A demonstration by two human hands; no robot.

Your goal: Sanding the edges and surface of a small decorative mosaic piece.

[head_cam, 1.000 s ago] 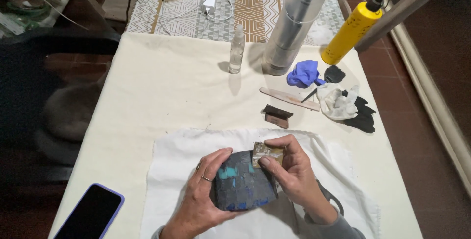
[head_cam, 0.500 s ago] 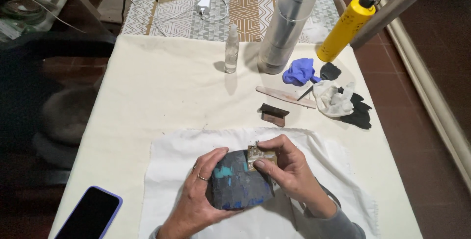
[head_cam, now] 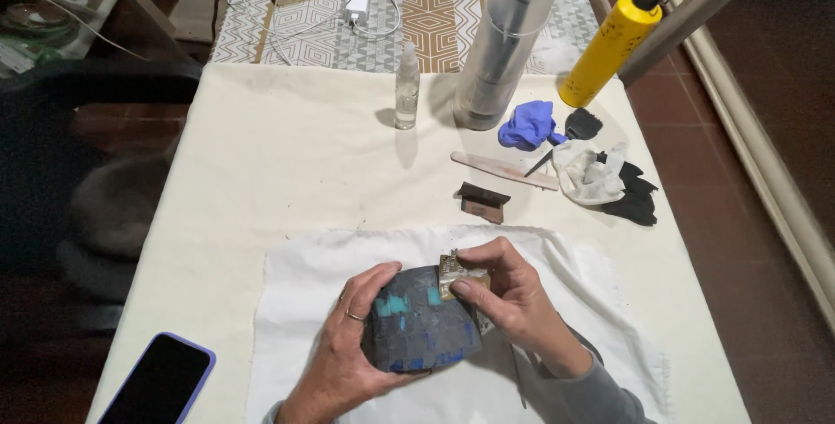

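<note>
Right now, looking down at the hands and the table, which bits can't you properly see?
Head view only:
- Underside of the dark block: hidden by the left hand and the white cloth.
- The small brownish piece: mostly covered by the right hand.
- The phone: cut off by the bottom edge.
- The clear tube: its top is cut off by the upper edge.

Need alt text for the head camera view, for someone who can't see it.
Two hands work over a white cloth on a cream-covered table: the left hand steadies a dark grey block with blue patches, and the right hand presses a small tan piece against its top corner. A phone lies at lower left.
</note>
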